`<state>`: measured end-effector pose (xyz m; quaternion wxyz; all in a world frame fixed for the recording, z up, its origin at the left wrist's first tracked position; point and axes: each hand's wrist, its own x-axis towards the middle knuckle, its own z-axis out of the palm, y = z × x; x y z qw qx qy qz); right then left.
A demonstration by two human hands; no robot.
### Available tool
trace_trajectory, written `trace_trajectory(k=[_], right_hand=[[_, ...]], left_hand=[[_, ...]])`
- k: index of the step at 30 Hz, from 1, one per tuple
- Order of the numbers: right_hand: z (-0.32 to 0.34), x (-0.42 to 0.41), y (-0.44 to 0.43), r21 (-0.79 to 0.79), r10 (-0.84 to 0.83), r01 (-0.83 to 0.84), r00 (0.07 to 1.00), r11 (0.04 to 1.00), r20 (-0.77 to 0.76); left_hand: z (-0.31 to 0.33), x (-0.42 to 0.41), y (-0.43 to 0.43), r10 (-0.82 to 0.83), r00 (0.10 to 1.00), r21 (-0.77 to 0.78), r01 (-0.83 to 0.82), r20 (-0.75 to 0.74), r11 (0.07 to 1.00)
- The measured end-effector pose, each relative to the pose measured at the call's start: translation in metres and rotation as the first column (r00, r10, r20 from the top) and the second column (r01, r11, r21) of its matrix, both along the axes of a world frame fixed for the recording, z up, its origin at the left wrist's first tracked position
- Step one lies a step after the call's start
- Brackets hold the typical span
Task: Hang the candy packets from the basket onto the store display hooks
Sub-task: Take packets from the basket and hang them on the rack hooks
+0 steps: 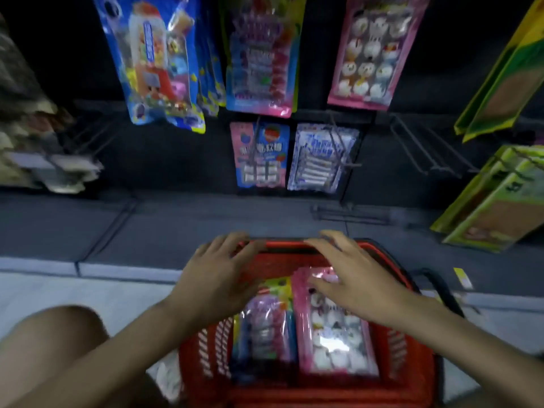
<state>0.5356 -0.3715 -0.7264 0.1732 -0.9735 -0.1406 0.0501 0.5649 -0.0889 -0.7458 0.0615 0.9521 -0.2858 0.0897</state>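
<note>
Two packets show in the red basket [203, 351] down on the floor: a purple packet [265, 328] on the left and a pink packet [338, 343] just beside it, both lying flat. The left hand [223, 272] and right hand [350, 275] hover over the far end of the basket, fingers spread and loose, gripping nothing. The right thumb is over the top of the pink packet, but it's too blurry to say if it's touching. My guess at what could go wrong: that glossy film looks slippery, so a lazy pinch could let a packet slide back in or drag its neighbour along, since they sit edge to edge. Going for both at once would leave no free hand to steady things up at the rack. The bare hooks [426, 154] are thin dark wire on a dark panel, so missing the hanger hole seems easy in this light. Mixing up rows is another risk: the hung pink packet [374, 51] and hung purple packet [262, 54] are close neighbours, and a clumsy reach could knock one loose.
</note>
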Motion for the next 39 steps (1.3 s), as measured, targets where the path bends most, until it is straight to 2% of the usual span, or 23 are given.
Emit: trace_trajectory(k=[3, 7, 12, 16, 22, 29, 33, 36, 39], right_hand=[[-0.035, -0.008, 0.012, -0.019, 0.053, -0.055, 0.995, 0.998, -0.085], [-0.084, -0.004, 0.035, -0.135, 0.084, -0.123, 0.961, 0.983, -0.263], [-0.143, 0.017, 0.068, -0.202, 0.059, -0.138, 0.934, 0.97, -0.352], [-0.175, 0.032, 0.099, -0.263, 0.079, -0.166, 0.947, 0.95, -0.31], [-0.207, 0.054, 0.127, -0.381, 0.098, -0.149, 0.984, 0.912, -0.148], [-0.227, 0.063, 0.144, -0.36, 0.029, -0.046, 0.998, 0.932, -0.054], [-0.222, 0.068, 0.15, -0.35, 0.07, -0.084, 0.996, 0.933, -0.053], [-0.22, 0.07, 0.155, -0.317, 0.087, -0.121, 0.989, 0.941, -0.12], [-0.219, 0.071, 0.16, -0.293, 0.045, -0.079, 0.992, 0.953, -0.119]], left_hand=[[-0.03, -0.01, 0.01, -0.011, 0.998, 0.046, 0.013, -0.055, 0.999], [-0.062, -0.015, 0.02, -0.018, 0.988, 0.158, 0.042, -0.153, 0.987], [-0.087, -0.03, 0.025, -0.002, 0.981, 0.241, 0.05, -0.195, 0.969], [-0.103, -0.038, 0.032, 0.035, 0.958, 0.315, 0.059, -0.285, 0.947], [-0.12, -0.043, 0.049, -0.046, 0.968, 0.344, 0.132, -0.248, 0.93], [-0.128, -0.045, 0.056, -0.087, 0.968, 0.34, 0.166, -0.236, 0.926], [-0.126, -0.048, 0.055, -0.078, 0.974, 0.362, 0.153, -0.213, 0.92], [-0.124, -0.048, 0.051, -0.056, 0.978, 0.398, 0.134, -0.201, 0.907], [-0.124, -0.048, 0.049, -0.045, 0.98, 0.418, 0.123, -0.193, 0.9]])
